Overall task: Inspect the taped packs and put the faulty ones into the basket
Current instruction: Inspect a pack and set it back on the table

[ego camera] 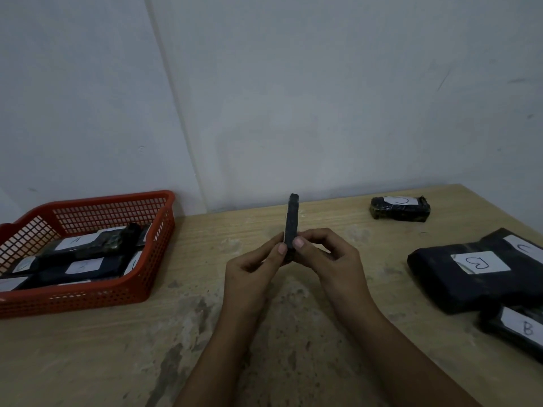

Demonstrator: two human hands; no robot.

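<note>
Item under inspection: black taped pack, held edge-on and upright above the bench, in front of me.
Left hand: fingers pinch the pack's lower left face.
Right hand: fingers pinch its lower right face, thumb on the edge.
Handling: appears light and stiff; the tape looks slick, so I judge a grip on the flat faces safest.
Basket: red, at my left, already holding several labelled packs.
Awaiting: packs at my right.
</note>
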